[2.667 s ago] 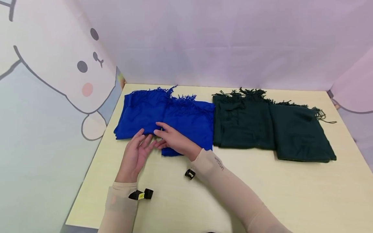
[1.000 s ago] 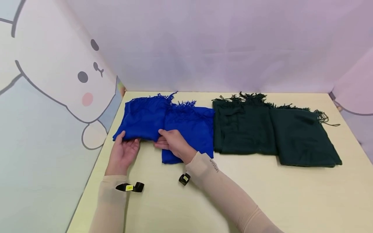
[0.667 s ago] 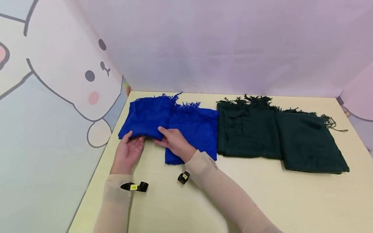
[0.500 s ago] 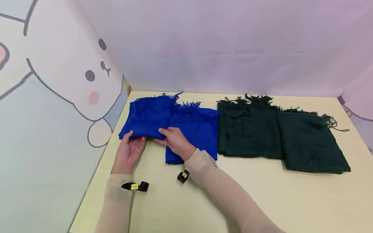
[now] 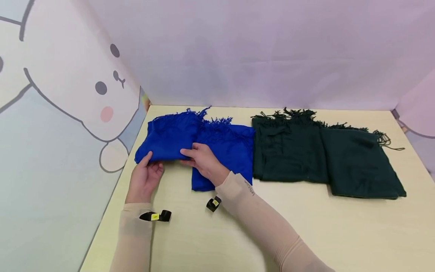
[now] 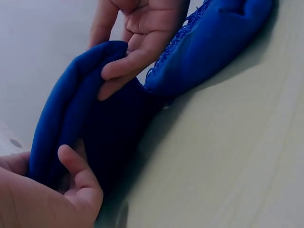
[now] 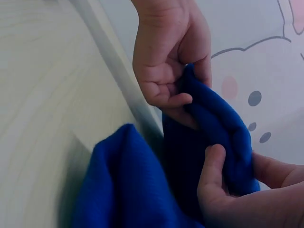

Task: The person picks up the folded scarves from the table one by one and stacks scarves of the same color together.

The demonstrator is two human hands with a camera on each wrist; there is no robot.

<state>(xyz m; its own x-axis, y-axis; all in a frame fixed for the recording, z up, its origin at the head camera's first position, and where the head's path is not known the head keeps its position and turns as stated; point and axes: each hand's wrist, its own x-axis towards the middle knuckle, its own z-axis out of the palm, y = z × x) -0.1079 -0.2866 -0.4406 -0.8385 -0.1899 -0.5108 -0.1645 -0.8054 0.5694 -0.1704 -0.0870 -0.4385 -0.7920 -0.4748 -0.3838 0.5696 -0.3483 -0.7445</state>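
Note:
A folded blue fringed scarf (image 5: 170,138) lies at the table's left, its near edge raised off the surface. My left hand (image 5: 142,181) grips that edge near its left corner, thumb on top and fingers underneath. At the right end, my right hand (image 5: 205,162) pinches the same edge. In the left wrist view the layered fold of the blue scarf (image 6: 61,109) hangs between both hands. The right wrist view shows the thick doubled edge of the scarf (image 7: 223,118) from the other side. A second folded blue scarf (image 5: 224,151) lies beside it, partly behind my right hand.
Two folded dark green fringed scarves (image 5: 289,155) (image 5: 361,166) lie side by side on the right of the pale wooden table (image 5: 306,226). A wall with a cartoon animal print (image 5: 78,87) borders the left, and a light curtain (image 5: 265,53) stands behind.
My hands were close together at the blue scarf's front edge; the left hand has moved left, and both have taken hold of that edge and lifted it. The other scarves stay put.

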